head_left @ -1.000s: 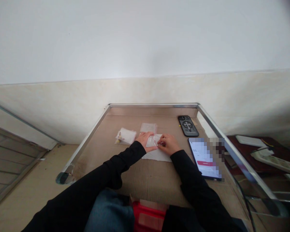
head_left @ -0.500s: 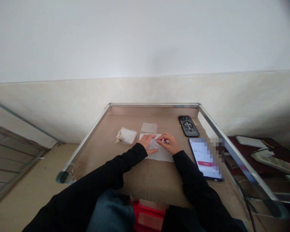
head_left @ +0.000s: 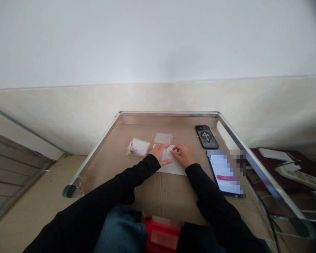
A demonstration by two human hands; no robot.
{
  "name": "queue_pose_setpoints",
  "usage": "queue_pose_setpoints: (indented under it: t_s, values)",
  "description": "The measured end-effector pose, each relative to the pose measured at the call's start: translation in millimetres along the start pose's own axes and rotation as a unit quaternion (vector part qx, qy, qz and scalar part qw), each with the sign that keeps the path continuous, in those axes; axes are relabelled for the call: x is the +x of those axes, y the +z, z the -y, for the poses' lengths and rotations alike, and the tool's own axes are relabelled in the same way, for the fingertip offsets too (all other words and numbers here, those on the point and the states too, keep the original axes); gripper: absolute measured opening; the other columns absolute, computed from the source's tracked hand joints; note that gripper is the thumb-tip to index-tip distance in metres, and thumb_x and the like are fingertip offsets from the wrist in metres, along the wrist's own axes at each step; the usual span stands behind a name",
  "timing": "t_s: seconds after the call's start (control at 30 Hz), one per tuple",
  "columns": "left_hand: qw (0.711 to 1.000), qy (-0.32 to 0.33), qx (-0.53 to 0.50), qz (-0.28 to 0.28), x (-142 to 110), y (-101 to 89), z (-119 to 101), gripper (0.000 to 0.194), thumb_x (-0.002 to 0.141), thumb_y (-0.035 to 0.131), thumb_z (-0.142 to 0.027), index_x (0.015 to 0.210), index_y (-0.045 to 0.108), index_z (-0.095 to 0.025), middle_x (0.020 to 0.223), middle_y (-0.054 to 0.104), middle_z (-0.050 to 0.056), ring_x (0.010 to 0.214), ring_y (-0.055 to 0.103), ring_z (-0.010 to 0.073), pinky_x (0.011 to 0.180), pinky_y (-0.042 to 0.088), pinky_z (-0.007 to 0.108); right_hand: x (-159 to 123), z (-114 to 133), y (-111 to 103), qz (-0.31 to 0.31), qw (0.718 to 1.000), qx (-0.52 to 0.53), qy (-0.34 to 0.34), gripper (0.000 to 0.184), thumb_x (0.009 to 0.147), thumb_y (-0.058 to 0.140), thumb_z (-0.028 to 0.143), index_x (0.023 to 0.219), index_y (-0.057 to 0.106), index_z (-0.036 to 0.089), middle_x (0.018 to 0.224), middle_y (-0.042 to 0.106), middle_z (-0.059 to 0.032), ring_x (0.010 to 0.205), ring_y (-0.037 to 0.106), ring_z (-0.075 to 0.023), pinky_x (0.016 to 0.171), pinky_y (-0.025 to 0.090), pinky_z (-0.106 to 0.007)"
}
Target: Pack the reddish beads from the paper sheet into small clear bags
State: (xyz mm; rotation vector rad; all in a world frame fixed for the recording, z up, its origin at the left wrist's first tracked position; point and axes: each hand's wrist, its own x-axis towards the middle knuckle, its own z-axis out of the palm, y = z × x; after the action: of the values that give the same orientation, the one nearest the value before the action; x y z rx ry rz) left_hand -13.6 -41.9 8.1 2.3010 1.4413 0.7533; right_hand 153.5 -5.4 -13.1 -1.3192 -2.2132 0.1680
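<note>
Your left hand (head_left: 160, 154) lies low over the work, thumb and fingers spread apart, resting along a small clear plastic bag (head_left: 166, 155). The bag sits between your two hands, on a white sheet (head_left: 171, 169) near the middle of the cardboard surface (head_left: 158, 196). A reddish line shows at the bag's upper right edge.

Your right hand (head_left: 184, 155) is at that edge, fingers curled and tips drawn in toward the thumb. Whether they are clamped on the bag or on some small item, I cannot tell; the detail is too small.

Just beyond the sheet lies a stack of clear bags (head_left: 162, 138) with reddish edges. To the left of your left hand is a pile of whitish packets (head_left: 139, 147), small yellow and brown bits visible at its left side.

To the right of your right hand, a dark phone (head_left: 207, 137) lies back up, a cross design on its case. Nearer you, a device with a lit screen (head_left: 222, 170) lies face up, partly pixelated. A metal frame (head_left: 168, 114) borders the cardboard. Beyond its right side, a power strip (head_left: 300, 178) rests on a dark red surface (head_left: 264, 168).
</note>
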Motion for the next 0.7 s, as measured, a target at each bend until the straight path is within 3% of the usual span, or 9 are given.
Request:
queue_pose_setpoints:
  t_s: [0.37, 0.7]
  values:
    - [1.0, 0.003, 0.015, -0.003, 0.7, 1.2, 1.5, 0.058, 0.06, 0.059, -0.041, 0.107, 0.037, -0.016, 0.101, 0.049, 0.007, 0.096, 0.043, 0.022, 0.081, 0.037, 0.036, -1.3, 2.8, 3.6, 0.052, 0.998, -0.016, -0.026, 0.011, 0.069, 0.052, 0.03, 0.072, 0.058, 0.021, 0.066, 0.052, -0.0015, 0.069, 0.043, -0.0152, 0.062, 0.023, -0.027]
    - [1.0, 0.006, 0.026, -0.002, 1.6, 1.7, 1.7, 0.058, 0.06, 0.06, -0.041, 0.107, 0.038, -0.014, 0.102, 0.049, 0.008, 0.096, 0.043, 0.0217, 0.083, 0.036, 0.035, -0.8, 7.2, 4.0, 0.037, 0.999, -0.022, -0.023, 0.012, 0.07, 0.05, 0.029, 0.068, 0.057, 0.02, 0.065, 0.052, -0.0015, 0.068, 0.042, -0.0147, 0.06, 0.023, -0.027]
